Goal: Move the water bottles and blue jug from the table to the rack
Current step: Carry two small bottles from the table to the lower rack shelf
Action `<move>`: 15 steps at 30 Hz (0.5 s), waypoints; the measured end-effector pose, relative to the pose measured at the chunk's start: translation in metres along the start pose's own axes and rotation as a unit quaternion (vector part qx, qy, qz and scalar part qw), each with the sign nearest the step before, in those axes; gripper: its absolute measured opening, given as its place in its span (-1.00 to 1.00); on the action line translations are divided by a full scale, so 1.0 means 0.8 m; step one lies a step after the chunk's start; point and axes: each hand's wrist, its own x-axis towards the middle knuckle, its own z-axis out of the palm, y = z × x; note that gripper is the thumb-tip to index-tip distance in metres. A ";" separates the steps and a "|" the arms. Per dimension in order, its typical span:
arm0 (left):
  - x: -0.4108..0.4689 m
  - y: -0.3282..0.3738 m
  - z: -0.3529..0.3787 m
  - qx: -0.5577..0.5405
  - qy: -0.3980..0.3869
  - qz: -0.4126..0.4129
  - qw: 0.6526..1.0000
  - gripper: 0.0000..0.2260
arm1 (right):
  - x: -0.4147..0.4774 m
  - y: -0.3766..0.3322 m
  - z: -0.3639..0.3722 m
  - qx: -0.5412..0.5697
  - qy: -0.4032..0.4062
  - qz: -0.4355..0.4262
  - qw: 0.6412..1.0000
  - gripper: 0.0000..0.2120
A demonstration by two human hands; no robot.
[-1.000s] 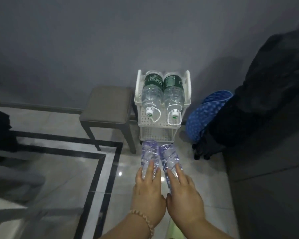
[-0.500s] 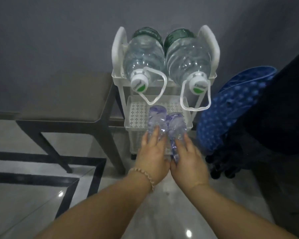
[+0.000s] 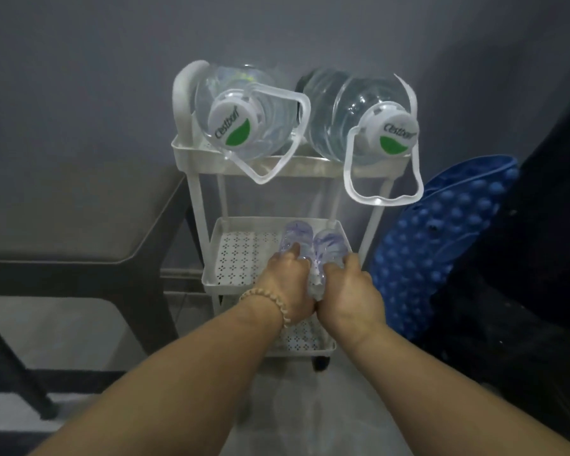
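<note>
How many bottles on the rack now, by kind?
Large clear bottles with white caps, top shelf: 2
Small purple-tinted bottles, middle shelf, one in each of the hands: 2
Total: 4

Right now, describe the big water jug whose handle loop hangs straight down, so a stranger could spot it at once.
Find the white three-tier rack against the grey wall. Two large clear water jugs lie on their sides on its top shelf, white caps facing you. It is the right-hand jug, beside the blue cushion; its neighbour's loop slants sideways instead.
</note>
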 end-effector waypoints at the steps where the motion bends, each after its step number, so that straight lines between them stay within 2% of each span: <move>1: 0.003 -0.002 0.000 -0.016 0.014 0.019 1.000 -0.57 | 0.004 -0.001 0.000 -0.007 0.006 0.005 1.000 -0.64; 4: 0.002 -0.015 -0.011 -0.140 0.030 -0.002 0.990 -0.60 | 0.018 -0.004 -0.003 -0.019 0.033 0.002 0.999 -0.62; 6: -0.008 -0.020 -0.014 -0.205 -0.006 0.030 0.978 -0.54 | 0.024 -0.006 -0.009 -0.010 0.054 -0.023 0.998 -0.68; 8: -0.016 -0.015 -0.009 -0.147 -0.059 0.094 0.983 -0.42 | 0.024 0.000 -0.010 0.023 0.060 -0.050 0.997 -0.82; 10: -0.019 -0.012 0.001 -0.045 -0.068 0.103 0.991 -0.23 | 0.014 0.010 -0.005 0.059 0.061 -0.089 0.992 -0.90; 12: -0.014 -0.007 0.014 0.037 -0.050 0.097 0.993 -0.18 | 0.000 0.021 0.007 0.053 0.062 -0.133 0.988 -0.72; 15: -0.008 0.001 0.027 0.033 0.016 0.078 0.996 -0.30 | -0.016 0.038 0.023 0.017 0.066 -0.160 0.985 -0.40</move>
